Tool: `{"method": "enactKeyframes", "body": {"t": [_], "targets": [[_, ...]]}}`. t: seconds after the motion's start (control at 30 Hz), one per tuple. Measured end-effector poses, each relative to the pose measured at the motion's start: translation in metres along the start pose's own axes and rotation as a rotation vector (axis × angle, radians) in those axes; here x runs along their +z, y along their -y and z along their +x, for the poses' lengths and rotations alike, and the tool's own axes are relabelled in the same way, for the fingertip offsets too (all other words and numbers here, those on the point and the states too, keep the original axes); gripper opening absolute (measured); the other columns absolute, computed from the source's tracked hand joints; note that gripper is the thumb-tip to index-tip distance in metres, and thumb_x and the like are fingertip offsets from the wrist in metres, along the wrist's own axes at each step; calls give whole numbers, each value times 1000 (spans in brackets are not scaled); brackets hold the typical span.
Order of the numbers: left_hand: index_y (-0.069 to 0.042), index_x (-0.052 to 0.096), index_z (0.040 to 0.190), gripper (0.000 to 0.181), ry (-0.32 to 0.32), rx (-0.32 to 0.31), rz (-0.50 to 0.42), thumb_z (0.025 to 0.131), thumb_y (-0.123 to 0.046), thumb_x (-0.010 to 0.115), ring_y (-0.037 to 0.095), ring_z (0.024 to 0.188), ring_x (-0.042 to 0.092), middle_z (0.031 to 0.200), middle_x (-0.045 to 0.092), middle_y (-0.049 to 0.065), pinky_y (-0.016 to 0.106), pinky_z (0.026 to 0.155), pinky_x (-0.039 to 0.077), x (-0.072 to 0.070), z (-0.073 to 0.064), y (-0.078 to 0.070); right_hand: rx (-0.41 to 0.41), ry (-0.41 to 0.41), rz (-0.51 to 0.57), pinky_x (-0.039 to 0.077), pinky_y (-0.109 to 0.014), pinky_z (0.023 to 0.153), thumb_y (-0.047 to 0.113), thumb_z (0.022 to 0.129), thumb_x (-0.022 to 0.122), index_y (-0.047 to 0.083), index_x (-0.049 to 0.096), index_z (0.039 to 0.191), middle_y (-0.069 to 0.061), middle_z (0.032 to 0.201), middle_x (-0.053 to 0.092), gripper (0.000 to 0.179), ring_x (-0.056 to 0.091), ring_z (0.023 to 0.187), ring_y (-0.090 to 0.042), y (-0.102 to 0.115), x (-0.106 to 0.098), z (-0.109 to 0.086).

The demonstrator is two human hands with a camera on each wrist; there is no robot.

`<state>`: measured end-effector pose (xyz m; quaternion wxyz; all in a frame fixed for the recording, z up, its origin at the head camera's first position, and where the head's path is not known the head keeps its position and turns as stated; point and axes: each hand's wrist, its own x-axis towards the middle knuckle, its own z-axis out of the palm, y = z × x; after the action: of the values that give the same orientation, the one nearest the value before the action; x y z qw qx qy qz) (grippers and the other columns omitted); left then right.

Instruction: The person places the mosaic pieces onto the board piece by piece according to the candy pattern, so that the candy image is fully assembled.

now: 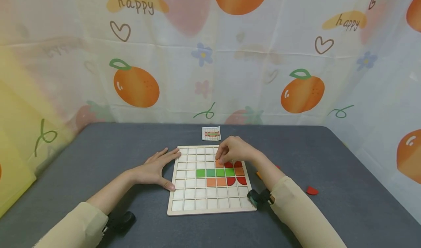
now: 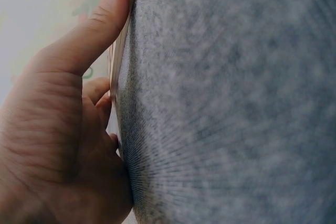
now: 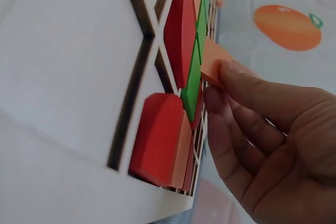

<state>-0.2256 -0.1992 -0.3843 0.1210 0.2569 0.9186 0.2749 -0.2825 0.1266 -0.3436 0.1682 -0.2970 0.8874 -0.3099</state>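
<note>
A pale wooden grid board [image 1: 189, 205] lies on the dark table. My left hand [image 1: 149, 173] rests at its left edge with the fingers spread, the thumb [image 2: 105, 17] touching the rim. Over the board's upper right, my right hand [image 1: 236, 149] pinches an orange square tile [image 3: 214, 61] between thumb and fingers. The tile stands tilted at a cell; whether it touches the bottom is unclear. Green tiles [image 1: 220, 172] form a row across the middle, with an orange tile [image 1: 239, 171] at its right end. Below are orange tiles [image 1: 216, 182] and rounded red pieces [image 1: 241, 181]. More red pieces [image 1: 238, 164] sit beside the right hand.
Behind the board lies a small card [image 1: 211, 134] with a printed coloured grid pattern. A loose red piece [image 1: 312, 190] is on the table at right. An orange piece [image 1: 259, 175] shows partly behind the right forearm. A fruit-print curtain [image 1: 210, 76] hangs behind the table.
</note>
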Motion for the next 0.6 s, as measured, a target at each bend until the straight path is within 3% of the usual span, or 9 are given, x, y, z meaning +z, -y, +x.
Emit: {"method": "enactKeyframes", "body": {"t": [0.6], "targets": [[-14, 27, 157, 113, 0, -2, -2, 68, -51, 85, 49, 153, 3, 168, 15, 11, 78, 110, 8, 1, 0, 1, -15, 4, -44, 53, -24, 64, 6, 85, 75, 12, 78, 94, -4, 84, 77, 12, 67, 70, -9, 2, 3, 1]]}}
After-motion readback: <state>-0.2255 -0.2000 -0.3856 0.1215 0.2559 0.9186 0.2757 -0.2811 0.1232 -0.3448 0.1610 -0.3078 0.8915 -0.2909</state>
